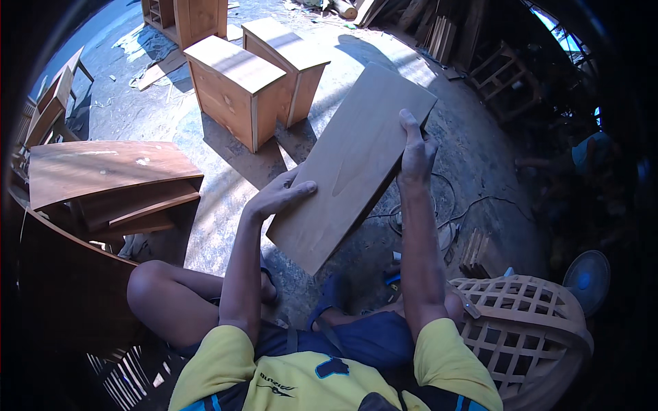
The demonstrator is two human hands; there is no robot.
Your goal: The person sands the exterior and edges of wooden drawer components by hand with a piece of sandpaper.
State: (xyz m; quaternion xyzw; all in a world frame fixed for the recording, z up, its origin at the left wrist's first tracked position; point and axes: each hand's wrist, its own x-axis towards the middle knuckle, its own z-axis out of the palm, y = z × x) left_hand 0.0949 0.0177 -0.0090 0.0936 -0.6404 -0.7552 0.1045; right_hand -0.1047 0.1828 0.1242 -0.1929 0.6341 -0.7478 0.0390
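Note:
A long rectangular wooden panel [356,151] is tilted in front of me above the floor, with its pale, smooth face turned up. Along its right side runs a dark, shaded edge, so I cannot tell how deep the piece is. My left hand [279,195] grips its lower left edge, thumb lying on the face. Higher up on the opposite edge, my right hand [417,154] is closed around the side with its thumb over the top. The fingers of both hands are partly hidden behind the wood.
Two wooden cabinets [229,89] stand ahead. A brown wooden piece with open compartments [116,168] lies at left. Cables [480,200] trail over the floor on the right, near wood offcuts [474,253]. Latticed wooden furniture [521,301] and a fan [588,277] are at lower right.

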